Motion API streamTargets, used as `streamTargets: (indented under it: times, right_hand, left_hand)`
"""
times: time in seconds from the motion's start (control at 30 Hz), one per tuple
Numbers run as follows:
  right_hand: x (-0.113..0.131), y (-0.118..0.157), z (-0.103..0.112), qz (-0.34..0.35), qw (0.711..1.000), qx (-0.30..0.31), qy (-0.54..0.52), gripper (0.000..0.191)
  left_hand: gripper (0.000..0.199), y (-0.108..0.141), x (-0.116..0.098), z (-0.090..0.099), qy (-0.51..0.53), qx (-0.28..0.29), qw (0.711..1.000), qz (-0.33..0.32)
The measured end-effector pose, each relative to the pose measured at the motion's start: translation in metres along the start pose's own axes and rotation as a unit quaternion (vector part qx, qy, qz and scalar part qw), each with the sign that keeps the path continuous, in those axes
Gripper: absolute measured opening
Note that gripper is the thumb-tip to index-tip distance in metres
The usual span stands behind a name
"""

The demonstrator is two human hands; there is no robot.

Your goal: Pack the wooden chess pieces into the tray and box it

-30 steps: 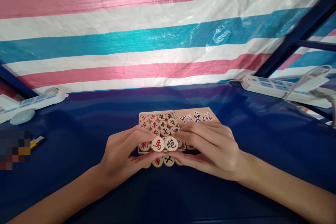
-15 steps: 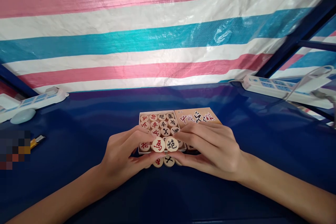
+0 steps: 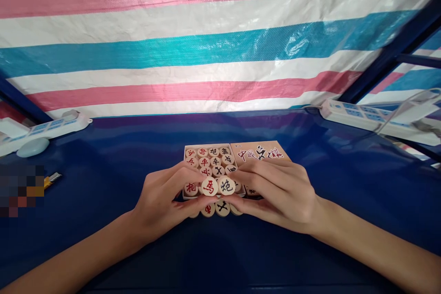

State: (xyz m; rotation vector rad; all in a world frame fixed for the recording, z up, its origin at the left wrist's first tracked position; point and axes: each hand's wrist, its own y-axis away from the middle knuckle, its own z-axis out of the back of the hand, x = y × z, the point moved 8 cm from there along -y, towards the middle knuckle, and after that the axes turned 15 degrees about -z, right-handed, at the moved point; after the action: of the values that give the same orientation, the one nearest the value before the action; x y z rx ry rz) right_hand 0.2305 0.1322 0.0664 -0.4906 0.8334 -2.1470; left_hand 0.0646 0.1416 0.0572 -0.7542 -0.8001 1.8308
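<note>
My left hand (image 3: pixel 168 190) pinches a round wooden piece with a red character (image 3: pixel 209 186) between thumb and fingers. Right beside it, a piece with a black character (image 3: pixel 227 186) is gripped by my right hand (image 3: pixel 275 193). Both pieces are held with their faces toward me, above the near side of an open box (image 3: pixel 184 149). Rows of similar red and black pieces fill the box, partly hidden by my hands. Several more pieces, among them a black-marked one (image 3: pixel 222 207), lie on the table in front of it. A printed box lid (image 3: pixel 257 150) is at the box's right.
The table (image 3: pixel 138 142) is dark blue. White power strips lie at the left (image 3: pixel 65 125) and right (image 3: pixel 354 116). A pale rounded object (image 3: pixel 33 147) and a yellow cutter (image 3: pixel 52 180) are at the left, near a blurred patch. A striped sheet (image 3: pixel 206 50) hangs behind.
The view has shifted slightly, so the table items appear a little to the right. Both hands still hold the same two pieces side by side.
</note>
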Motion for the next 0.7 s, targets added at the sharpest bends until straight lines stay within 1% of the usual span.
streamTargets:
  times: [0.33, 0.53, 0.6, 0.7]
  right_hand:
    - [-0.001, 0.001, 0.001, 0.007, 1.0, 0.002, 0.005, 0.032]
    - [-0.004, 0.003, -0.002, -0.005, 1.0, 0.006, 0.007, 0.035]
    - [-0.008, 0.001, -0.002, -0.028, 1.0, 0.002, -0.001, 0.035]
    - [-0.023, -0.007, -0.005, -0.112, 0.994, 0.015, -0.007, 0.03]
  left_hand:
    - [0.027, 0.003, 0.003, -0.002, -0.019, 0.011, 1.0, 0.004]
    - [0.027, 0.003, 0.003, -0.002, -0.014, 0.01, 1.0, 0.008]
    - [0.028, 0.002, 0.005, -0.002, -0.02, 0.004, 1.0, 0.017]
    - [0.021, -0.001, 0.017, 0.0, -0.03, -0.006, 0.997, 0.071]
